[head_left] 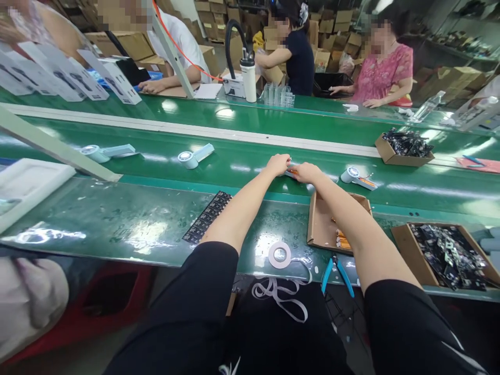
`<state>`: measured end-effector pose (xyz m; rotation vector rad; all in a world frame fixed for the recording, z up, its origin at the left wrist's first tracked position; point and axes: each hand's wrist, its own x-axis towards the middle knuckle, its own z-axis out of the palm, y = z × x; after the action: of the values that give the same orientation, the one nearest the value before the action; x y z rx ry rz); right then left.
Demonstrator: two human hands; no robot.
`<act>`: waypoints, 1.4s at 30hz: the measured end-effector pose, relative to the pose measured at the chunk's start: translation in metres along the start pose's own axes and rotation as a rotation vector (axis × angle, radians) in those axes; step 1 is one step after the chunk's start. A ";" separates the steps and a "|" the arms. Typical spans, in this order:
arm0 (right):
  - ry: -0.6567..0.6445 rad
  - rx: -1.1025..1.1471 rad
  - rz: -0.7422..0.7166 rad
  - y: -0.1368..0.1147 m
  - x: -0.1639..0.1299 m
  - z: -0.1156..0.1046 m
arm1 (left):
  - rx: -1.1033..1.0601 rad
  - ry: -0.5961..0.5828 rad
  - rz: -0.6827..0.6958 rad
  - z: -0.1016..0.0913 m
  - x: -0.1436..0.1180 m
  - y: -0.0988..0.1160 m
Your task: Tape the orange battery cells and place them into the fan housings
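- Handle piece (288, 172), pale with an orange part (294, 171) showing, held between left hand (278, 164) and right hand (308, 173) over the green belt (156, 161), straight ahead and mostly hidden by fingers.
- Left hand nearly closed, fingers bent down onto one end; right hand also nearly closed, fingertips drawn in by the orange part; exact gap between fingers too small to tell.
- Probably light, stiff plastic, smooth enough to slip from a loose pinch; best taken by the long outer edges, sparing the orange part any hard squeeze.
- Farther right on the belt, a light-blue unit (351, 174) with orange along the open handle; well to the left, another blue unit (203, 152).
- Closer in, on the desk (128, 208): cardboard tray (320, 229) with orange cylinders (342, 240), partly behind the right forearm; black circuit-board strip (207, 217) beside the left forearm; white tape roll (272, 255) between, with blue-handled pliers (327, 273) at the near edge.
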<state>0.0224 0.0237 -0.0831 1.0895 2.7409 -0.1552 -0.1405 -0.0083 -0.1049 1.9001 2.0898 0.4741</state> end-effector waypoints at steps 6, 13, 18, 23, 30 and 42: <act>-0.055 -0.021 -0.040 -0.011 -0.003 -0.032 | -0.021 0.067 0.042 -0.010 -0.019 0.023; 0.332 0.339 -0.264 -0.004 -0.193 -0.006 | 0.013 -0.041 0.731 0.012 -0.234 0.013; 0.309 0.658 -0.236 -0.057 -0.303 0.075 | 0.224 0.049 0.591 0.038 -0.344 -0.010; 0.084 0.367 0.123 -0.116 -0.300 0.099 | 0.201 0.080 0.653 0.043 -0.340 -0.009; -0.169 0.181 -0.232 -0.130 -0.324 0.087 | 0.246 0.173 0.555 0.037 -0.344 -0.020; 0.036 0.027 0.282 -0.005 -0.257 0.023 | 0.090 0.353 0.730 0.026 -0.369 0.002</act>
<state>0.2054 -0.1560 -0.0513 1.4836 2.5857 -0.1325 -0.0914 -0.3737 -0.1329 2.7821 1.5318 0.9323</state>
